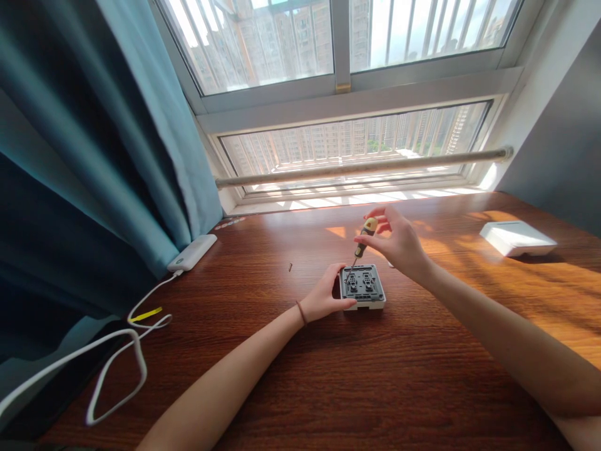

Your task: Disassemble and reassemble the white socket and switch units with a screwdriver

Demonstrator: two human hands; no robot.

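Observation:
A square wall switch (pixel 362 288) with a dark grey inner face and a white base lies flat on the wooden table. My left hand (pixel 327 295) grips it from the left, thumb along the near edge and fingers at the far left corner. Above it, my right hand (pixel 392 241) holds a small screwdriver (pixel 365 238) with a yellow and black handle between thumb and fingers. The screwdriver is tilted, its shaft running down to the left part of the switch face. Whether the tip sits in a screw is too small to tell. A small screw (pixel 290 267) lies left of the switch.
A white switch-like box (pixel 517 238) rests at the right of the table (pixel 300 363). By the blue curtain (pixel 154 125) lies a white power bank (pixel 192 252) with a white cable (pixel 141 369) and a yellow tie (pixel 147 314). A barred window stands behind.

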